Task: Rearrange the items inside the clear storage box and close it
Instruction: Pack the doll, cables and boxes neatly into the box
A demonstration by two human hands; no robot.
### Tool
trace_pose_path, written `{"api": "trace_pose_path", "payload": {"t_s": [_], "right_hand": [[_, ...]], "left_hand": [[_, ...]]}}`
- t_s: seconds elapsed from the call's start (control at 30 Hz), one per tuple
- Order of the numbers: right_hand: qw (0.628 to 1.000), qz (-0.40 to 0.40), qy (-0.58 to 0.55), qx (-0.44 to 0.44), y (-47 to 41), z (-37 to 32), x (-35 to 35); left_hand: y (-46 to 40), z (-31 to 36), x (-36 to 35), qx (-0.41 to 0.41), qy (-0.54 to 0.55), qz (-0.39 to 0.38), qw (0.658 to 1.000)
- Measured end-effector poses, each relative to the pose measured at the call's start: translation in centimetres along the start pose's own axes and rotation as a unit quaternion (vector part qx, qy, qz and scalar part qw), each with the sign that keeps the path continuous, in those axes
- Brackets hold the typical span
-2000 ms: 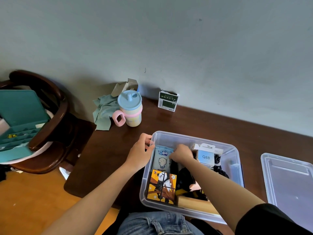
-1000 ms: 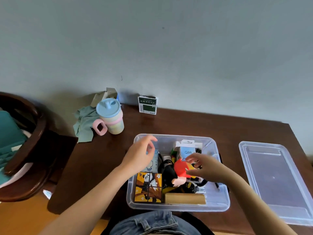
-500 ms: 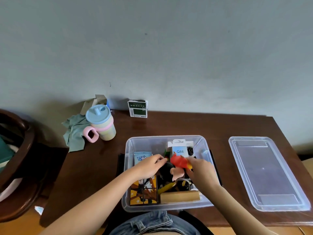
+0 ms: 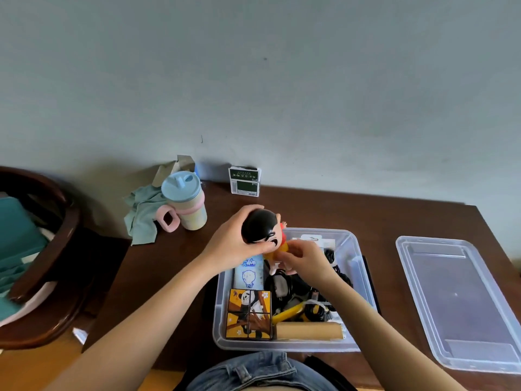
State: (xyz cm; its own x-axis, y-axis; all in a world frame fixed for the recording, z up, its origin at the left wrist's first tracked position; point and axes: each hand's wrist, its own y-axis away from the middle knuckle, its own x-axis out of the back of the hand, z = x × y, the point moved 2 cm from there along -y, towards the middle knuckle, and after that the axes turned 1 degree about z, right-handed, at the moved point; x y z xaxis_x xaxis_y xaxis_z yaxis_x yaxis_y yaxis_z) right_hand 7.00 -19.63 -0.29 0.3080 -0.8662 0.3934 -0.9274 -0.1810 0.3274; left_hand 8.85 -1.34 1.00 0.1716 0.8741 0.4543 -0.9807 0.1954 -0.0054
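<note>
We are holding a doll (image 4: pixel 263 231) above the far left corner of the clear box (image 4: pixel 363 280), left hand (image 4: pixel 235 241) cupping its black head, right hand (image 4: pixel 306 259) pinching its body, lid (image 4: pixel 462 303) lying right of the box

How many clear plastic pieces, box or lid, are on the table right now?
2. The clear storage box sits at the table's near edge in front of the person, open and full. Its lid lies flat on the table to the right, apart from it.

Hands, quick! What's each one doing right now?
Left hand: closed around the toy figure's black head.
Right hand: pinching the figure's body from below.
</note>
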Motion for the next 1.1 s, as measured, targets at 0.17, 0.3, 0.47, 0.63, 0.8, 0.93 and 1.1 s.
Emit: {"api": "trace_pose_path", "payload": {"t_s": [0.17, 0.3, 0.47, 0.63, 0.8, 0.93, 1.1], "right_hand": [[0.995, -0.063, 0.079, -0.029, -2.1, 0.9, -2.8], [0.995, -0.051, 0.073, -0.05, -2.7, 1.6, -2.8], [0.993, -0.069, -0.006, -0.098, -2.9, 1.9, -2.7], [0.991, -0.075, -0.032, -0.11, -3.3, 1.8, -3.3], [0.989, -0.075, -0.043, -0.117, -3.6, 1.7, -4.2], [0.991, -0.069, -0.011, -0.118, -4.1, 1.7, -4.7], [0.993, -0.052, 0.035, -0.102, -4.9, 1.7, -5.5]], "left_hand": [[0.0, -0.6, 1.3, -0.019, -0.172, -0.042, 0.984], [0.1, -1.9, 0.7, -0.01, -0.273, -0.109, 0.956], [-0.1, -3.2, -0.8, -0.018, -0.381, -0.148, 0.913], [-0.8, -3.8, -1.0, -0.043, -0.453, -0.122, 0.882], [-0.4, -4.4, -1.3, -0.038, -0.477, -0.112, 0.871], [-0.3, -4.2, -0.9, -0.026, -0.437, -0.103, 0.893], [-0.1, -4.0, 0.0, -0.021, -0.397, -0.078, 0.914]]}}
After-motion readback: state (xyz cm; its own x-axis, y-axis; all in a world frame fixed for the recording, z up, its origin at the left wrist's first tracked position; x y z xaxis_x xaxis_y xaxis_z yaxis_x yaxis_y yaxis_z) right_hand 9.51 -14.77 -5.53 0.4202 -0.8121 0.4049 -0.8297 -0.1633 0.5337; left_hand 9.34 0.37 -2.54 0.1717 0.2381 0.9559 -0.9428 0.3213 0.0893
